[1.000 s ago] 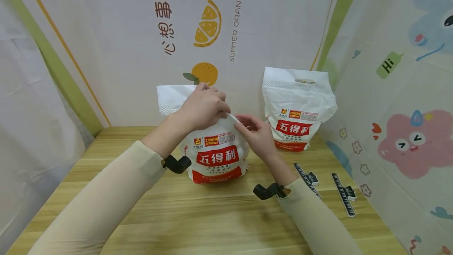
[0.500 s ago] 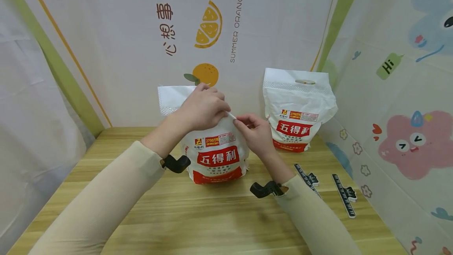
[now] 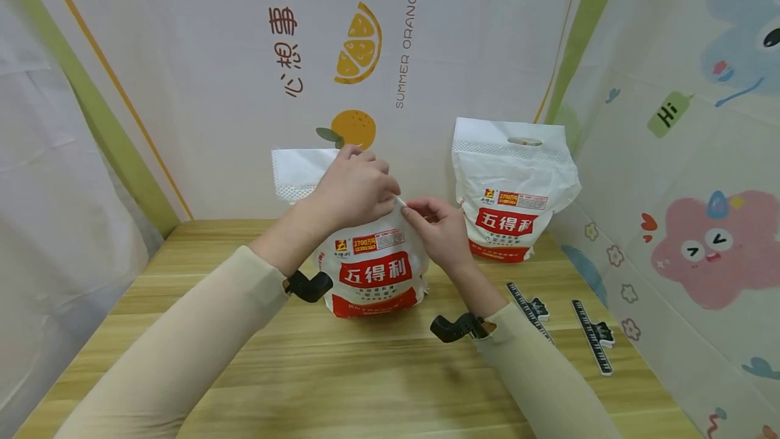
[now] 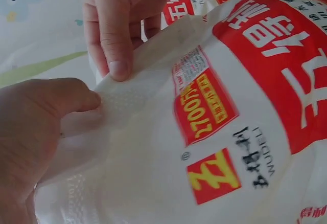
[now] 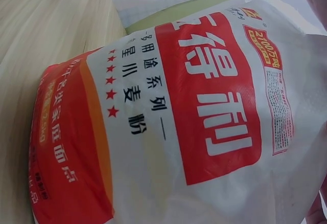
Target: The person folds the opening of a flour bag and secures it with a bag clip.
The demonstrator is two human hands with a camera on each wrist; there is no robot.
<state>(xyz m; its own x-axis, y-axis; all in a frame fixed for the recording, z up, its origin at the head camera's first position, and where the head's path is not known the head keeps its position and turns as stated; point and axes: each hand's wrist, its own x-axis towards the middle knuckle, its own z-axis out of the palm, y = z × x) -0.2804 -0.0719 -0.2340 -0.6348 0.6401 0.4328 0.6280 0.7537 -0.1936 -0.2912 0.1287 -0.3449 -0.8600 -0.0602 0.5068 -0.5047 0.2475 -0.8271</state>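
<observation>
A white flour bag (image 3: 374, 269) with red labels stands upright on the wooden table, its top bent along a slanting fold. My left hand (image 3: 353, 188) grips that folded top from above; in the left wrist view its thumb (image 4: 82, 95) presses the near face. At the fold's right end, my right hand (image 3: 441, 232) pinches the edge between thumb and fingers. Both hands are close together, a short stretch of white edge showing between them. Printed front and lower red band fill the right wrist view, where only bits of the hand appear at the right edge.
A second flour bag (image 3: 508, 202) with a cut-out handle stands behind at the right. Two long clips with piano-key patterns, a nearer-left clip (image 3: 530, 310) and a right clip (image 3: 592, 337), lie on the table (image 3: 341, 385). Printed curtains enclose the back and sides.
My right thumb and fingers have come together on the fold's edge, and the hand has moved slightly left. The left hand has edged slightly right along the fold. The bag stays in place.
</observation>
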